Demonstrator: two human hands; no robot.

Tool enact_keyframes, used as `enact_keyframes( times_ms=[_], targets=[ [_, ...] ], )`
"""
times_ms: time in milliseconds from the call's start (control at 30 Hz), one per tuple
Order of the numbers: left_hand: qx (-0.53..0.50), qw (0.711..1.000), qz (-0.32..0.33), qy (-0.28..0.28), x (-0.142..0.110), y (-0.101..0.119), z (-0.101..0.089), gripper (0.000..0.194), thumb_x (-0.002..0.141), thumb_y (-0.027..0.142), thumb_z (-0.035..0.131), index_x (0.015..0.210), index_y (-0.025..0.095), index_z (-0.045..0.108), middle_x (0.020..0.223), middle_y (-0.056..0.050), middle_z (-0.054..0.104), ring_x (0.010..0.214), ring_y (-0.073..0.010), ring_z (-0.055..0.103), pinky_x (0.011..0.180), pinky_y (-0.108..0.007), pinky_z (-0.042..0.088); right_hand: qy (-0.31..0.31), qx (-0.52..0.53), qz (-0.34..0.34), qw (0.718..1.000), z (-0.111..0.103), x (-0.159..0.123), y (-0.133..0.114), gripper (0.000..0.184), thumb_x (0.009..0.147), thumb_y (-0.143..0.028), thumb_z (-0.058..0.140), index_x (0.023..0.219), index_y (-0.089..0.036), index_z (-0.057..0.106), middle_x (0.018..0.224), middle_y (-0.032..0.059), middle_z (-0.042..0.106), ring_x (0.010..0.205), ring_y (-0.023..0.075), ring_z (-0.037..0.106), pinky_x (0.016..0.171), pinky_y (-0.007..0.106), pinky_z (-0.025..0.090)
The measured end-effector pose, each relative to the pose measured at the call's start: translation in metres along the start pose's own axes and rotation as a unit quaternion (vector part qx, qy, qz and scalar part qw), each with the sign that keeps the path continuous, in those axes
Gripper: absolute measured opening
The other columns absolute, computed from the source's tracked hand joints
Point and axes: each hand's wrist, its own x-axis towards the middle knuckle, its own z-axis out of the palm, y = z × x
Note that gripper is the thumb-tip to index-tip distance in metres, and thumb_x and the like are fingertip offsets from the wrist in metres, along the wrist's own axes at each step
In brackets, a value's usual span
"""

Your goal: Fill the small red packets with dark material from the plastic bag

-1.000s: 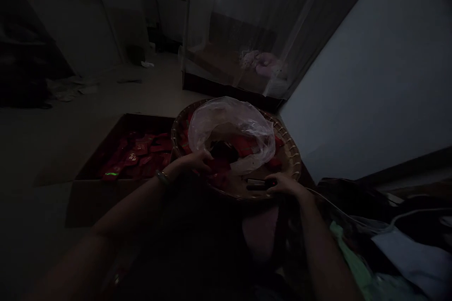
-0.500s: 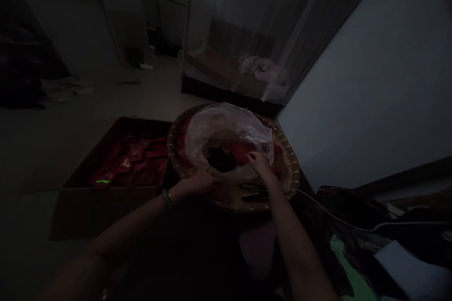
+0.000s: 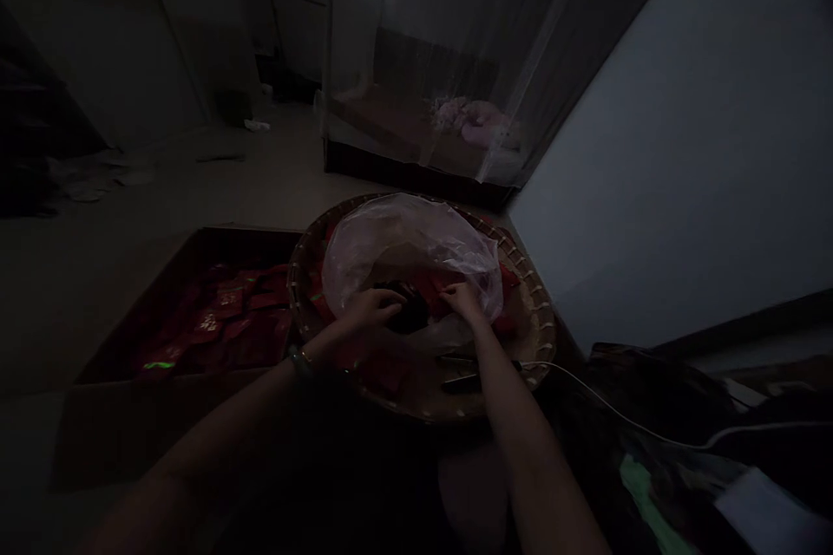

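A round woven basket (image 3: 537, 312) stands in front of me, with a clear plastic bag (image 3: 409, 221) lying wide-mouthed in it. Dark contents (image 3: 409, 312) show inside the bag. Over their left side is my left hand (image 3: 376, 309), its fingers apart and nothing visible in them. My right hand (image 3: 462, 298) reaches over the bag's near right side, its fingers closed on a red packet (image 3: 433, 286). More red packets lie in the basket around the bag. A dark long-handled tool (image 3: 462, 383) with a white cord rests near the right forearm. The dim light hides fine detail.
Left of the basket, an open cardboard box (image 3: 130, 416) holds many red packets (image 3: 227, 303). A white cord (image 3: 605, 403) runs off to the right over piled cloths (image 3: 651, 503). Behind are a netted bed (image 3: 416, 160) and, to the right, a pale wall (image 3: 683, 147).
My left hand has moved from the bag's near edge up over its dark contents, fingers spreading. The right hand has shifted slightly left with the red packet. The view has turned slightly.
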Motion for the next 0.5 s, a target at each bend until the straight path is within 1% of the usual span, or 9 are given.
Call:
enact_keyframes(
  times_ms=[67, 100, 167, 233, 300, 333, 367, 433, 500],
  targets=[
    [-0.093, 0.994, -0.051, 0.004, 0.013, 0.004, 0.0, 0.027, 0.078, 0.028, 0.058, 0.099, 0.016, 0.07, 0.083, -0.004, 0.07, 0.068, -0.013, 0.06, 0.059, -0.021, 0.043, 0.021, -0.006, 0.009, 1.0, -0.005, -0.001, -0.002, 0.017, 0.075, -0.019, 0.058, 0.078, -0.018, 0.075, 0.081, 0.0049, 0.075, 0.073, 0.0176, 0.067, 0.063, 0.023, 0.044],
    [-0.149, 0.986, -0.08, 0.001, 0.018, 0.006, 0.0, 0.03, 0.077, 0.03, 0.059, 0.102, 0.015, 0.069, 0.084, -0.005, 0.07, 0.066, -0.0124, 0.06, 0.056, -0.02, 0.043, 0.032, -0.011, 0.016, 0.999, -0.008, -0.003, -0.006, 0.018, 0.075, -0.019, 0.057, 0.077, -0.018, 0.074, 0.08, 0.0053, 0.074, 0.073, 0.0181, 0.066, 0.063, 0.024, 0.044],
    [-0.263, 0.955, -0.136, -0.01, 0.027, 0.009, 0.001, 0.035, 0.076, 0.032, 0.064, 0.106, 0.013, 0.065, 0.089, -0.007, 0.069, 0.066, -0.012, 0.061, 0.057, -0.02, 0.045, 0.067, -0.024, 0.019, 0.997, -0.015, -0.007, -0.015, 0.017, 0.075, -0.021, 0.055, 0.076, -0.018, 0.072, 0.08, 0.0061, 0.073, 0.074, 0.0188, 0.065, 0.064, 0.025, 0.043],
    [-0.362, 0.918, -0.162, -0.027, 0.034, 0.01, 0.004, 0.035, 0.073, 0.032, 0.068, 0.102, 0.012, 0.064, 0.091, -0.009, 0.068, 0.068, -0.0121, 0.062, 0.062, -0.022, 0.047, 0.113, -0.046, -0.016, 0.992, -0.02, -0.014, -0.029, 0.015, 0.075, -0.021, 0.054, 0.075, -0.018, 0.069, 0.08, 0.0065, 0.071, 0.076, 0.0192, 0.063, 0.067, 0.026, 0.044],
    [-0.422, 0.892, -0.157, -0.044, 0.041, 0.012, 0.01, 0.028, 0.073, 0.03, 0.07, 0.093, 0.012, 0.064, 0.087, -0.008, 0.067, 0.069, -0.0113, 0.062, 0.065, -0.023, 0.048, 0.153, -0.067, -0.081, 0.983, -0.021, -0.023, -0.045, 0.012, 0.076, -0.02, 0.053, 0.075, -0.017, 0.065, 0.081, 0.007, 0.069, 0.08, 0.0198, 0.062, 0.072, 0.028, 0.045],
    [-0.435, 0.887, -0.148, -0.046, 0.045, 0.012, 0.014, 0.025, 0.073, 0.029, 0.07, 0.089, 0.011, 0.064, 0.084, -0.007, 0.066, 0.068, -0.0106, 0.062, 0.065, -0.022, 0.048, 0.162, -0.07, -0.119, 0.977, -0.02, -0.027, -0.052, 0.011, 0.077, -0.019, 0.053, 0.077, -0.017, 0.064, 0.083, 0.0075, 0.068, 0.083, 0.0204, 0.061, 0.076, 0.029, 0.045],
    [-0.443, 0.885, -0.14, -0.043, 0.049, 0.013, 0.018, 0.022, 0.074, 0.028, 0.069, 0.087, 0.011, 0.064, 0.082, -0.006, 0.066, 0.067, -0.0099, 0.061, 0.065, -0.021, 0.047, 0.162, -0.065, -0.153, 0.973, -0.018, -0.031, -0.058, 0.01, 0.078, -0.018, 0.053, 0.079, -0.017, 0.063, 0.088, 0.0085, 0.068, 0.088, 0.0211, 0.06, 0.079, 0.031, 0.046],
    [-0.453, 0.883, -0.121, -0.018, 0.056, 0.014, 0.025, 0.019, 0.075, 0.025, 0.066, 0.085, 0.01, 0.064, 0.077, -0.004, 0.064, 0.063, -0.0083, 0.058, 0.061, -0.019, 0.045, 0.149, -0.037, -0.211, 0.965, -0.014, -0.035, -0.066, 0.01, 0.079, -0.018, 0.054, 0.084, -0.018, 0.063, 0.102, 0.0108, 0.066, 0.1, 0.0224, 0.058, 0.086, 0.034, 0.046],
    [-0.455, 0.884, -0.11, 0.011, 0.062, 0.015, 0.029, 0.018, 0.074, 0.022, 0.065, 0.085, 0.008, 0.065, 0.074, -0.003, 0.064, 0.061, -0.0075, 0.056, 0.059, -0.019, 0.043, 0.134, 0.012, -0.247, 0.96, -0.011, -0.035, -0.067, 0.011, 0.081, -0.019, 0.053, 0.086, -0.019, 0.064, 0.114, 0.0116, 0.062, 0.109, 0.0224, 0.055, 0.093, 0.036, 0.045]
  ],
)
